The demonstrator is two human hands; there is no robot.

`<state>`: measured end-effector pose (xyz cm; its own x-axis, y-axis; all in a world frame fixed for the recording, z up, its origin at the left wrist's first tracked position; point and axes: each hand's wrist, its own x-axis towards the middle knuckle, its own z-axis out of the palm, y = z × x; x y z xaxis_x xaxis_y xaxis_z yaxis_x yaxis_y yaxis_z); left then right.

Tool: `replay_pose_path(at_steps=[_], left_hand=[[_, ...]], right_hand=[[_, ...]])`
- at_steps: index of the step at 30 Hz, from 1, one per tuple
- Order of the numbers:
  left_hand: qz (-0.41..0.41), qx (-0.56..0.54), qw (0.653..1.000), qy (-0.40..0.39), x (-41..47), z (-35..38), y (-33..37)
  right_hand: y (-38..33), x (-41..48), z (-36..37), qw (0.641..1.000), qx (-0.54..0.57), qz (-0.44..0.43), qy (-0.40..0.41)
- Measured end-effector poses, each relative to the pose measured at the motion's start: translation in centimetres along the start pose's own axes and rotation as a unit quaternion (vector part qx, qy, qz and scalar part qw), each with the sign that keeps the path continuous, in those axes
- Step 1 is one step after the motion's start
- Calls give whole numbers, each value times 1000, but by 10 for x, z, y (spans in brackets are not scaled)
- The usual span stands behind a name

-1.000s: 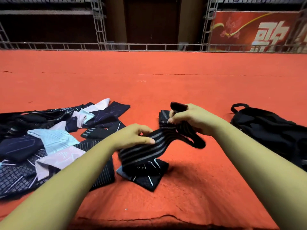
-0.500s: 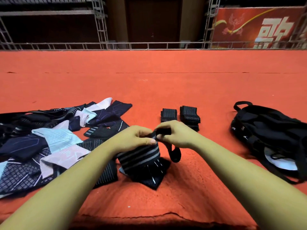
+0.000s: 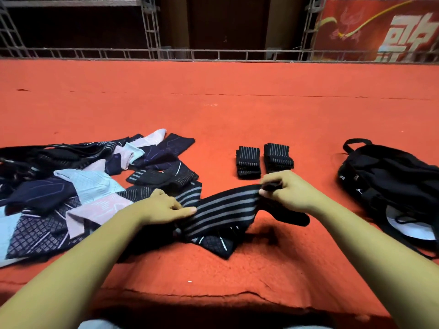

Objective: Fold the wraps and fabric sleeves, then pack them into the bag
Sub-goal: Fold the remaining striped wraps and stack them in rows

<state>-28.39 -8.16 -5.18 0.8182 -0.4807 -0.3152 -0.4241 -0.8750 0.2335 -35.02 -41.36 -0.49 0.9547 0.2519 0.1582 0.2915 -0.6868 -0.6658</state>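
Between the hands: wrap (image 3: 223,210) stretched flat just above the carpet (image 3: 213,115), black with grey stripes.
Right hand (image 3: 285,193): knuckles up, fingers curled, pinching the wrap's right end; black tail drooping below it to the carpet.
Left hand (image 3: 161,207): palm down, thumb straight along the top, clamping the wrap's left part.
Wrap axis: long way left to right, right end slightly higher; stripes along the length.
Beneath: dark sleeve (image 3: 218,243) under the wrap's middle, one corner poking nearward.
Left edge: sleeve pile (image 3: 71,191) right beside the left hand.
Beyond: folded wraps (image 3: 248,161), two side by side, just past the right hand.
Right edge: bag (image 3: 392,181), apart from the right forearm.
Open room: bare carpet between folded wraps and bag, and a wide stretch beyond, up to the rail (image 3: 213,54).
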Motion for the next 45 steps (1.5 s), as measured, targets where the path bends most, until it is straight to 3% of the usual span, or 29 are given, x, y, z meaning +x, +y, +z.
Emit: replay_pose_path(at_steps=[2,4,5,7,9,11,15,17,19,21,23,26,28,29,32,34,36,39,42,45], left_hand=[[-43,55,998,4,-3,-4,1],[-30,66,993,93,-4,-13,7],[-1,37,987,156,-3,-18,12],[79,-135,960,232,-2,-28,27],[178,-314,917,172,-6,-38,56],[248,-337,903,94,-10,-42,84],[228,-324,916,65,-8,-28,99],[196,-346,910,120,-7,-23,99],[141,-458,858,187,-8,-23,98],[96,-628,750,186,-11,-30,98],[92,-711,682,146,-17,-37,98],[109,-748,650,80,-26,-38,103],[70,-742,666,15,-27,-25,104],[39,-717,696,-24,-25,-15,101],[-34,-464,880,-92,-12,16,78],[-21,-324,943,-79,-1,29,67],[-12,-296,955,-13,9,29,66],[14,-254,954,158,25,24,70],[51,-372,914,155,39,22,74],[28,-449,880,150,56,23,76]], right_hand=[[0,1,-11,999,27,-1,17],[-5,3,-21,1000,20,-5,-14],[-10,3,-25,999,5,-5,-45],[-28,5,-28,994,-20,-14,-104],[-48,10,-31,991,-20,-11,-134],[-62,15,-35,990,10,-5,-138],[-71,19,-41,991,116,32,-63],[-68,17,-47,956,283,78,-10],[-57,15,-53,866,489,104,25],[-41,17,-57,809,571,114,85],[-26,22,-57,782,581,146,170],[-12,29,-53,801,524,172,234],[-6,34,-48,822,477,178,255],[-4,37,-45,834,444,180,272],[-6,47,-32,887,330,157,281],[-14,52,-21,917,275,129,257],[-25,54,-14,936,249,100,227],[-37,60,-5,943,253,63,208],[-44,67,-2,941,250,39,224],[-42,83,-3,928,239,62,280]])
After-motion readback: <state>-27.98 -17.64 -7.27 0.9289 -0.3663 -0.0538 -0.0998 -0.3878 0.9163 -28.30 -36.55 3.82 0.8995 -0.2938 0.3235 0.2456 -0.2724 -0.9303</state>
